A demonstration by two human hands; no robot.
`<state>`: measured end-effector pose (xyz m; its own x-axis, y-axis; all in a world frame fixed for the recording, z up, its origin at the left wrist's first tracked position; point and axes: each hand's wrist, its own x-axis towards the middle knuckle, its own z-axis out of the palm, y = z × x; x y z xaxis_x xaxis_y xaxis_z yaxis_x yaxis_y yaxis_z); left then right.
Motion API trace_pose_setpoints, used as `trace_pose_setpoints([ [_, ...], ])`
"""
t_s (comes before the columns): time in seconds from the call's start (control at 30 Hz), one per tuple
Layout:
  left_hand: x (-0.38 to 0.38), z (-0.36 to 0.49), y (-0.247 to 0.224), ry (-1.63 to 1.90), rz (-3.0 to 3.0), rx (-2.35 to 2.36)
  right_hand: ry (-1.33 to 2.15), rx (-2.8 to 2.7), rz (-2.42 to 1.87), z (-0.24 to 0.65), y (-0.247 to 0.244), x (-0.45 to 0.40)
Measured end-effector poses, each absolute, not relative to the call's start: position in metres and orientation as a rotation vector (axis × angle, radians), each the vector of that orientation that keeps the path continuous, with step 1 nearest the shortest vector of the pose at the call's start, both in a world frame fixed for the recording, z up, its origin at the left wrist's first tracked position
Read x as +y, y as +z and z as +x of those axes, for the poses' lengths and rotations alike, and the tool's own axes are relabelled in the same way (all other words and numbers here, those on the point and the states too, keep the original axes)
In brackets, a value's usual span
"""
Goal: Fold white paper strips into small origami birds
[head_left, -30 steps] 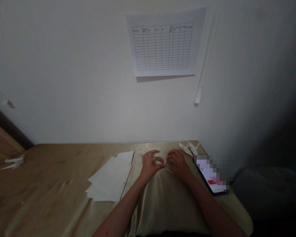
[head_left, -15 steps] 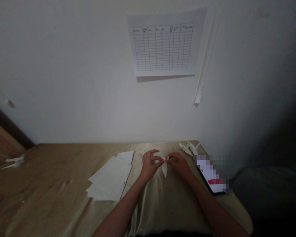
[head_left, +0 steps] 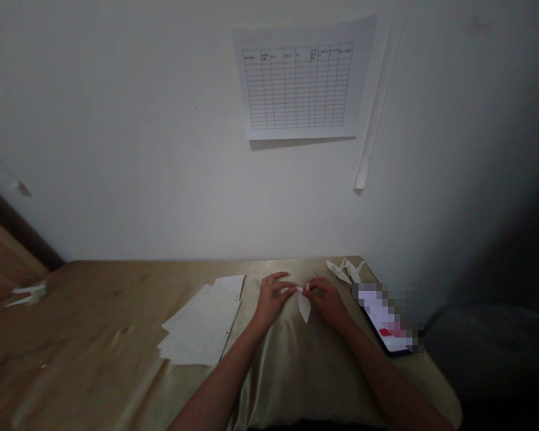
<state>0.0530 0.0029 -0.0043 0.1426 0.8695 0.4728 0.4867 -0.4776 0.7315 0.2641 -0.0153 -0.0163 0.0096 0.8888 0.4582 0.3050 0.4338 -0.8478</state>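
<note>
A small folded white paper is pinched between my two hands above the cloth-covered table, one pointed flap hanging down toward me. My left hand grips its left end between thumb and index finger, the other fingers curled loosely. On the other side, my right hand closes thumb and fingers on the right end. The fingertips hide part of the folds. Several folded white paper pieces lie just beyond my right hand. To the left of my left hand lies a stack of white paper sheets.
A phone with a lit screen lies by the table's right edge. Paper scraps are at the far left of the satiny tablecloth. A printed table sheet and a paper strip hang on the wall behind.
The folded paper has turned slightly, its hanging flap now a little further right and showing wider. My fingers have shifted slightly on it; the other things stay in place.
</note>
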Motion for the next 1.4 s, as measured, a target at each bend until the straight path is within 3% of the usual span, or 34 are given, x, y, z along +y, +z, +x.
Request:
trace_pose_setpoints([
  [1.4, 0.0016, 0.0552, -0.0034, 1.234, 1.796, 1.147, 0.525, -1.582, -1.195, 0.2628, -0.0177, -0.0164],
])
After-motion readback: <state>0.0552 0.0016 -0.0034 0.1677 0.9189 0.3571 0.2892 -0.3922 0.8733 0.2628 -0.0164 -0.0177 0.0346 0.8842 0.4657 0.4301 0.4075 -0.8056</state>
